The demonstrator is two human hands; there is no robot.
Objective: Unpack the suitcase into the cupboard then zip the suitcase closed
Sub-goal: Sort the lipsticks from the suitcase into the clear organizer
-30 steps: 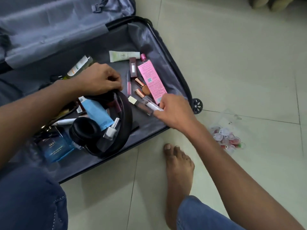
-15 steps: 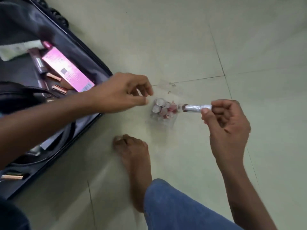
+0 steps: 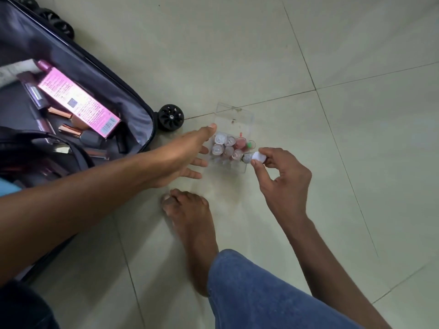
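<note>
Nearest the camera a bare foot (image 3: 190, 233) stands on the pale tiled floor (image 3: 308, 55). Just beyond it the right hand (image 3: 282, 181) pinches a small white-capped cosmetic bottle (image 3: 254, 157) at the near right corner of a clear plastic organiser box (image 3: 234, 115), its fingers (image 3: 257, 166) curled tight round the cap. The left hand (image 3: 190, 157) reaches in with fingers spread and straight, touching the box's left side and gripping nothing. To seat the bottle well, I judge the left hand should steady the box while the right lowers it upright into a free slot — no knocking its neighbours. Far left, the open dark suitcase (image 3: 95, 74) holds a pink carton (image 3: 78, 100) and more — unpacking looks far from done.
</note>
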